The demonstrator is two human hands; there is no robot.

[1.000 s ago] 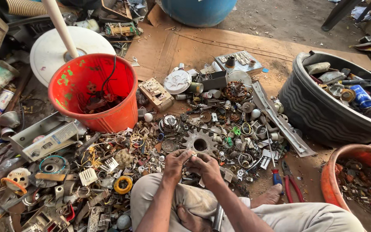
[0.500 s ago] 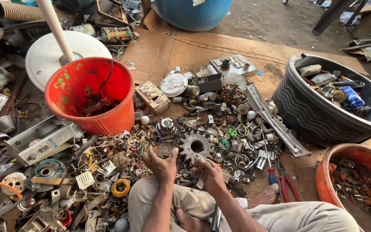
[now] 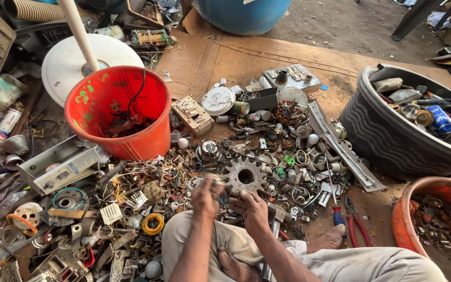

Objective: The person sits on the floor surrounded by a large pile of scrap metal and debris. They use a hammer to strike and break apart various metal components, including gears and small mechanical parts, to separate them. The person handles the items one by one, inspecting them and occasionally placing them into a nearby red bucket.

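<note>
A: What takes up the most room?
B: The black tub [image 3: 392,141] of scrap at right, then the red bucket [image 3: 118,112] at left, both on the cardboard sheet [image 3: 246,57] on the ground

A: And between them?
B: A spread of metal scrap, with a toothed gear wheel [image 3: 245,176] lying flat, its hole facing up, just beyond the hands

A: The hands?
B: Left hand [image 3: 208,197] and right hand [image 3: 251,208] meet above the person's lap, fingers curled narrow around a small metal piece [image 3: 219,180]

A: Which way does it point?
B: Too small and covered; I cannot tell its long axis
</note>
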